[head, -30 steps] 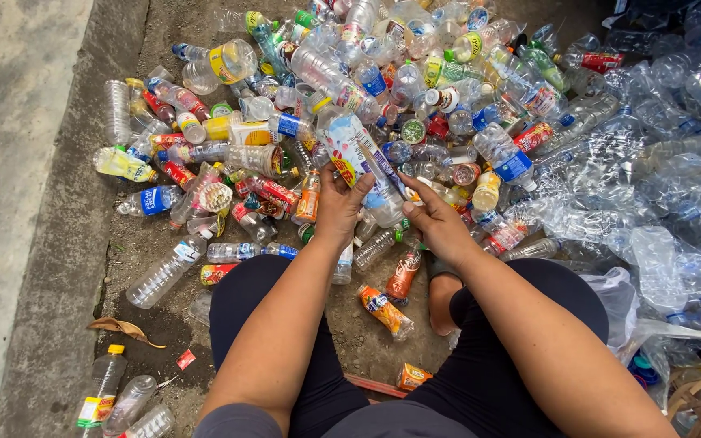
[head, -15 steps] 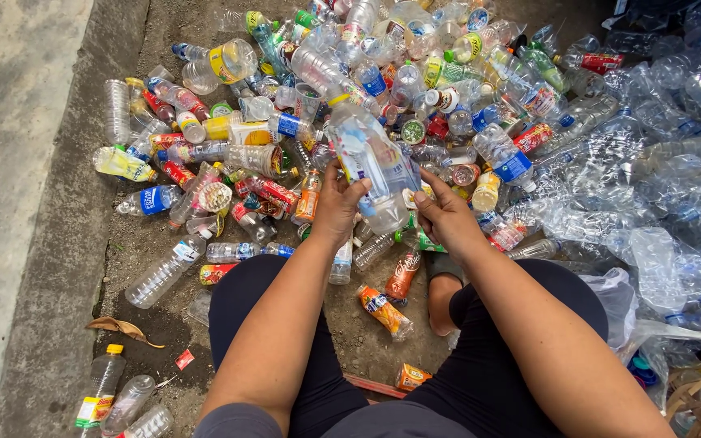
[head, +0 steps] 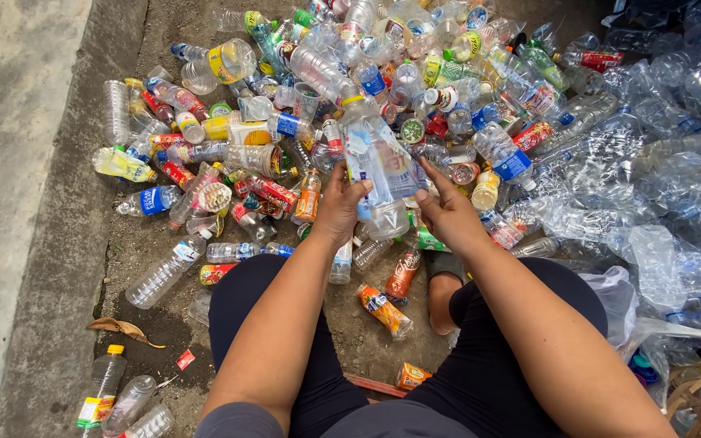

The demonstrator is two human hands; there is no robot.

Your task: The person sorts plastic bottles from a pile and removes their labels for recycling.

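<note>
Left hand (head: 341,207): fingers curled around lower body of clear plastic bottle (head: 379,166), thumb pressed on its front. Right hand (head: 448,211): fingers (head: 429,180) extended, tips touching bottle's right side; grip not determinable. Bottle at frame centre, tilted, cap end toward upper left, blue label. Behind: heap of mixed plastic bottles (head: 318,73) across upper frame. Right edge: crushed clear bottles (head: 651,170). Left: concrete kerb (head: 18,203).

The dirt floor (head: 164,324) carries a heap of plastic bottles (head: 302,97), a dry leaf (head: 121,328) and a red scrap (head: 185,358).
</note>
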